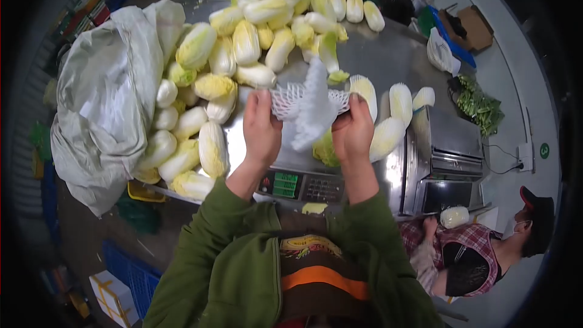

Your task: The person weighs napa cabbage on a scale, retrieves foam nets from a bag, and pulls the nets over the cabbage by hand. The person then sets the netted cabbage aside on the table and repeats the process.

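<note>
Between my two hands a white foam mesh sleeve [313, 103] is stretched sideways, its middle bunched up. My left hand [262, 127] pinches its left end, and my right hand [354, 129] grips the right end. Below and behind the sleeve, near my right hand, the yellow-green leafy part of a napa cabbage [325, 149] shows; the rest is hidden. A digital scale [303, 186] with a lit green display is right in front of me. To the right of my hands lie several cabbages in foam sleeves [401, 104].
Bare napa cabbages [246, 42] are heaped at the left and back of the metal table [388, 48]. A large white woven sack [109, 109] slumps at left. A metal machine [452, 140] stands at right. Nearby, a co-worker [480, 249] has a hand by a wrapped cabbage [454, 217].
</note>
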Action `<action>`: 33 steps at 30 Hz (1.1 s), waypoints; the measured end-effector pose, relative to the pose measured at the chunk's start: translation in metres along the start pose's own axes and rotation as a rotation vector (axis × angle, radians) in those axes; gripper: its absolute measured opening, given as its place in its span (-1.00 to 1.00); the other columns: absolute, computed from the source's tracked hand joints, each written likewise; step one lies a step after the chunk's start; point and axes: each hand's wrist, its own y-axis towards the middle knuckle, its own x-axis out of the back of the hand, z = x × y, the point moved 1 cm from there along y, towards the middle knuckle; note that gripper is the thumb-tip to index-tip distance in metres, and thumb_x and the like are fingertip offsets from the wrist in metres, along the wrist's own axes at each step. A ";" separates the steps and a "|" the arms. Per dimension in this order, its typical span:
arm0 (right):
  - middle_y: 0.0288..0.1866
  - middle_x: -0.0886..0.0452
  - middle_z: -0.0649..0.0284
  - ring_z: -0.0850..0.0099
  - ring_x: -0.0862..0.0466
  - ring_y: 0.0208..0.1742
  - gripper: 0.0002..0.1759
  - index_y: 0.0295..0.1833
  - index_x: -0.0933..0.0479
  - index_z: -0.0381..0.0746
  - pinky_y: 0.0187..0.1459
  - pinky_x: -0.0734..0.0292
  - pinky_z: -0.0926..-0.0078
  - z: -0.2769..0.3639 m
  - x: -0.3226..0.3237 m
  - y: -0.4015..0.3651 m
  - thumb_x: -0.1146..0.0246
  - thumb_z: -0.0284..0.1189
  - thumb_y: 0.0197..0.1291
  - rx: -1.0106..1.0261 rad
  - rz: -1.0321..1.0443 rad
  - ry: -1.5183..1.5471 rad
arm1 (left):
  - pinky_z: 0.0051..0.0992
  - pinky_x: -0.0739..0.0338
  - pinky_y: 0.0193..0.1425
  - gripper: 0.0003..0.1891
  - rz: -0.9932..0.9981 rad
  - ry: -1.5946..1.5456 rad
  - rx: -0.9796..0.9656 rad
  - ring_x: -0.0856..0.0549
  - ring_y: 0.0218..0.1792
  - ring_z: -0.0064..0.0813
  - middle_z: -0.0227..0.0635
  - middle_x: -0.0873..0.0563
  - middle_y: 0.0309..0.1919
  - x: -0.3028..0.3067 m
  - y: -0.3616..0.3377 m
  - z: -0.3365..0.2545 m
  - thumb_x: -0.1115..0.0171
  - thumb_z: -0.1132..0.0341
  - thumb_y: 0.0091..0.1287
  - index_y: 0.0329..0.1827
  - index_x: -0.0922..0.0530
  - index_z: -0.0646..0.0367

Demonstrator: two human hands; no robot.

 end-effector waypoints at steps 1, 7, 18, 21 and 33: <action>-0.10 -0.56 0.21 0.39 -0.61 -0.08 -0.83 0.01 -0.37 -0.27 0.03 -0.52 0.38 0.000 0.006 0.003 0.00 -0.40 0.44 -0.037 0.003 -0.017 | -0.75 -0.23 -0.46 -0.81 -0.071 -0.059 0.177 -0.40 -0.47 -0.79 -0.56 -0.45 -0.44 -0.008 0.003 -0.016 0.09 0.21 0.54 -0.18 -0.39 0.10; 0.18 -0.56 0.09 0.28 -0.61 0.12 -0.55 0.24 -0.40 -0.33 0.20 -0.49 0.29 -0.016 0.044 -0.015 -0.08 -0.24 0.40 -0.736 0.172 0.187 | -0.51 -0.59 -0.21 -0.78 0.227 -0.378 0.231 -0.64 -0.34 -0.60 -0.45 -0.61 -0.34 -0.017 0.035 -0.004 -0.01 0.16 0.50 -0.13 -0.45 0.14; -0.14 -0.68 0.23 0.52 -0.62 -0.05 -0.63 0.04 -0.55 -0.33 0.00 -0.51 0.51 0.044 0.137 0.011 -0.37 -0.49 0.09 -0.445 0.274 -1.063 | -0.51 -0.59 -0.12 -0.68 0.473 0.002 0.914 -0.69 -0.22 -0.51 -0.28 -0.72 -0.22 0.007 -0.016 0.080 -0.37 0.30 0.24 -0.04 -0.57 0.31; -0.15 -0.68 0.04 0.35 -0.67 -0.06 -0.70 -0.04 -0.56 -0.33 -0.02 -0.53 0.42 0.025 0.151 0.049 -0.32 -0.52 0.07 -0.166 -0.038 -1.349 | -0.38 -0.54 -0.13 -0.77 0.237 0.599 0.436 -0.71 -0.21 -0.33 -0.04 -0.72 -0.26 0.025 0.009 0.154 -0.27 0.29 0.25 -0.16 -0.56 0.27; -0.23 -0.69 0.07 0.30 -0.71 -0.17 -0.68 -0.16 -0.61 -0.39 -0.12 -0.58 0.36 -0.015 0.176 0.093 -0.18 -0.30 0.26 -0.462 -0.241 -0.563 | -0.43 -0.59 -0.17 -0.59 0.079 0.068 0.946 -0.70 -0.26 -0.41 -0.19 -0.70 -0.22 -0.015 0.064 0.174 -0.06 0.15 0.42 -0.01 -0.52 0.44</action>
